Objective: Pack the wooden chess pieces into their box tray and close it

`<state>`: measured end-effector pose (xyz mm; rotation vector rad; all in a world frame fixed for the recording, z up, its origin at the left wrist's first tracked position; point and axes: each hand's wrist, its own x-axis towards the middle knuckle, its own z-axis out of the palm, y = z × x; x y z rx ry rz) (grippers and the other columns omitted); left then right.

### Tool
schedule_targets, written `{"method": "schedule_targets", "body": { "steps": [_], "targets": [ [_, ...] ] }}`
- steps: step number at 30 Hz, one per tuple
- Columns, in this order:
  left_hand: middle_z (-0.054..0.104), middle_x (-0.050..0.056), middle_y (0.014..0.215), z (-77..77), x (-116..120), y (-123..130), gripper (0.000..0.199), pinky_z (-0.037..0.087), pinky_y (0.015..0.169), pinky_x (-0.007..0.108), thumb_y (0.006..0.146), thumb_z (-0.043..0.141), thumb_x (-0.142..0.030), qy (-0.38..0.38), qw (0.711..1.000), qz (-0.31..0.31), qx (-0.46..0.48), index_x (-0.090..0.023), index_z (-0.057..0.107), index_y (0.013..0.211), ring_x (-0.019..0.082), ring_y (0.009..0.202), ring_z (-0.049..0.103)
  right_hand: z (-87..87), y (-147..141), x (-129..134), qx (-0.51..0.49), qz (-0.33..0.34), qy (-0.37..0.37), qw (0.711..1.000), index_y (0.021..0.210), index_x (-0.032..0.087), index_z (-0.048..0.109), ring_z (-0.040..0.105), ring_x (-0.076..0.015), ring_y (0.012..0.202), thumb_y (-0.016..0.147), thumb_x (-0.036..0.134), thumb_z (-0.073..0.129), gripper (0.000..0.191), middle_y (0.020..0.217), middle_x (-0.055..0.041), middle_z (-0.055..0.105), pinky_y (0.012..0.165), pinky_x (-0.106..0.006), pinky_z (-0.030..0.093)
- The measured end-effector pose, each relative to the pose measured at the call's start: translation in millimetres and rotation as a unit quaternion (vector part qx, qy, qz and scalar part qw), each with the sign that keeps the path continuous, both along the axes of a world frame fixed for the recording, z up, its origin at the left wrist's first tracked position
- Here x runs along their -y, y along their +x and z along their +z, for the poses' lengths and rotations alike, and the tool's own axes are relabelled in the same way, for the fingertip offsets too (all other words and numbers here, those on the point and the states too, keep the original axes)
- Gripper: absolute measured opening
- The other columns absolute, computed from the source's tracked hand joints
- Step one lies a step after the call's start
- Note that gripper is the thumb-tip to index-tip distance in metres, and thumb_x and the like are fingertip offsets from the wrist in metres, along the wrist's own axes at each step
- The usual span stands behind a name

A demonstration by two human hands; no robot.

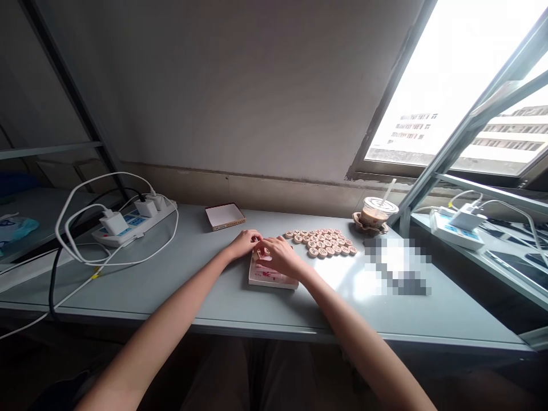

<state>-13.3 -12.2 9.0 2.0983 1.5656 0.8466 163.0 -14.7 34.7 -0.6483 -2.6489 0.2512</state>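
A shallow box [273, 282] with red markings inside sits on the grey table in front of me. My left hand [245, 243] is at the box's far left corner, its fingers bent. Over the box's far part, my right hand [279, 256] has its fingers curled around a round wooden piece, which shows partly between them. Rows of round wooden pieces with characters [327, 242] lie flat on the table, right of the box. What the left fingertips touch is too small to tell.
An open box lid [225, 217] lies at the back. Power strips with white cables [137, 222] stand left, another [458, 228] right. A lidded drink cup [377, 211] in a cardboard holder stands back right. A blurred patch [398, 265] covers something near it.
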Motion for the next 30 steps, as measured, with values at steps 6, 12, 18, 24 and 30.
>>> {"method": "schedule_targets", "body": {
  "steps": [6,12,18,24,30],
  "targets": [
    [0.063,0.006,0.085,-0.1,-1,-2,0.029,0.042,0.069,0.025,0.08,0.042,-0.031,-0.017,1.0,-0.015,0.014,-0.014,0.064,0.076,0.017,0.077,0.057,-4.9,2,-1,0.039,-0.012,0.065,0.997,0.095,0.021,0.057,0.055,-0.0187,0.085,0.082,0.029,0.061,0.016,0.094,-0.0047,0.066,0.076,-0.03,0.029],
    [0.062,0.006,0.087,-0.9,0,-3,0.032,0.043,0.069,0.025,0.082,0.042,-0.037,-0.021,0.999,-0.02,0.014,-0.014,0.064,0.079,0.017,0.076,0.056,0.2,8,-4,0.042,0.018,0.076,0.996,0.097,0.026,0.061,0.054,-0.0182,0.09,0.084,0.029,0.06,0.013,0.105,-0.0027,0.065,0.079,-0.031,0.026],
    [0.062,0.005,0.083,3.3,1,-3,0.029,0.043,0.07,0.026,0.081,0.045,-0.035,-0.037,0.998,-0.034,0.024,-0.015,0.065,0.079,0.017,0.076,0.056,-2.4,8,-3,0.03,0.011,0.024,0.999,0.099,0.021,0.057,0.057,-0.0158,0.081,0.084,0.026,0.059,0.016,0.091,-0.0031,0.066,0.076,-0.028,0.03],
    [0.059,0.006,0.104,9.7,8,-4,0.052,0.044,0.074,0.027,0.069,0.065,-0.046,-0.079,0.993,-0.052,0.065,-0.023,0.056,0.115,0.018,0.088,0.055,0.3,27,-27,-0.031,-0.096,0.012,0.995,0.091,0.023,0.062,0.055,-0.016,0.086,0.09,0.027,0.05,0.012,0.09,-0.0013,0.065,0.077,-0.028,0.032],
    [0.052,0.008,0.117,15.6,11,-11,0.078,0.045,0.082,0.031,0.059,0.075,-0.038,-0.156,0.976,-0.116,0.095,-0.028,0.043,0.13,0.02,0.099,0.055,-4.0,62,-54,0.017,-0.27,0.069,0.96,0.1,0.021,0.064,0.046,-0.0258,0.102,0.084,0.031,0.056,0.02,0.109,-0.0091,0.059,0.08,-0.036,0.034]
  ]
}}
